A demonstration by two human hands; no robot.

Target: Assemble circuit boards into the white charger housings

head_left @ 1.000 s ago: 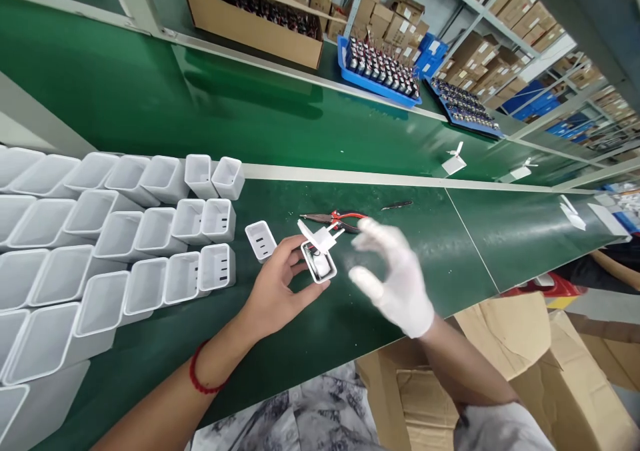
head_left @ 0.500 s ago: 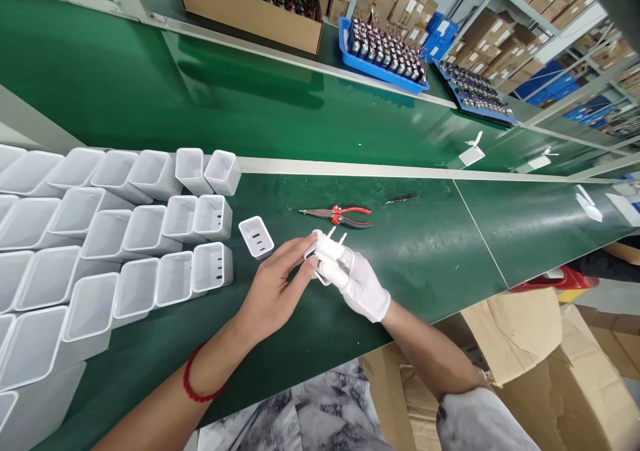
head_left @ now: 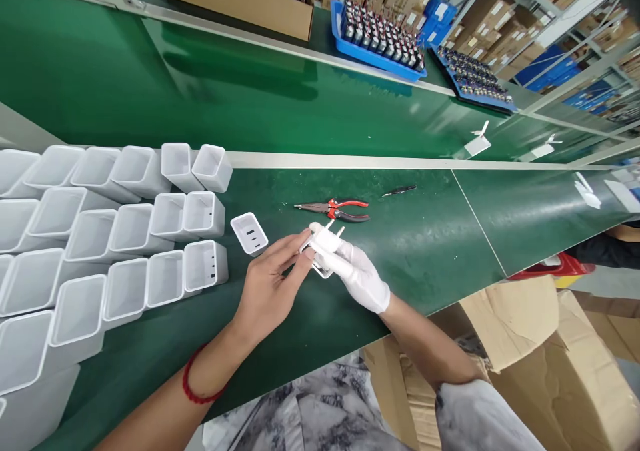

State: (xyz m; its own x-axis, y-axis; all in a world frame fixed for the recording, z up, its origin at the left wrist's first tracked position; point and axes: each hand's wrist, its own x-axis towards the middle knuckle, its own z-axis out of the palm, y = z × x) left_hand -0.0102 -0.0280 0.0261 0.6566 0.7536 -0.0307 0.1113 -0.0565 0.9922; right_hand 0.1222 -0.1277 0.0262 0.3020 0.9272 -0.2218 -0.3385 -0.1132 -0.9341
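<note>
My left hand (head_left: 273,281), bare with a red cord at the wrist, pinches the left side of a white plastic piece with two prongs (head_left: 327,240). My right hand (head_left: 360,279), in a white glove, grips the same piece from the right. Its thumb lies stretched across the piece toward my left fingertips. A pale rectangular rim shows just below the fingers; whether it belongs to that piece I cannot tell. Left of my hands lies a white slotted housing (head_left: 249,233), its open side up. Pliers with red and black handles (head_left: 334,209) lie just beyond the hands.
Several rows of open white housings (head_left: 129,288) fill the left of the green bench (head_left: 430,238). A dark slim tool (head_left: 399,190) lies behind the pliers. On the shelf are a blue tray of parts (head_left: 377,68) and a cardboard box (head_left: 240,4). Open cartons (head_left: 545,358) stand at lower right.
My right thumb has straightened and slid left over the white piece, which both hands still hold. The view has shifted slightly, so the bench items appear a little higher and farther left.
</note>
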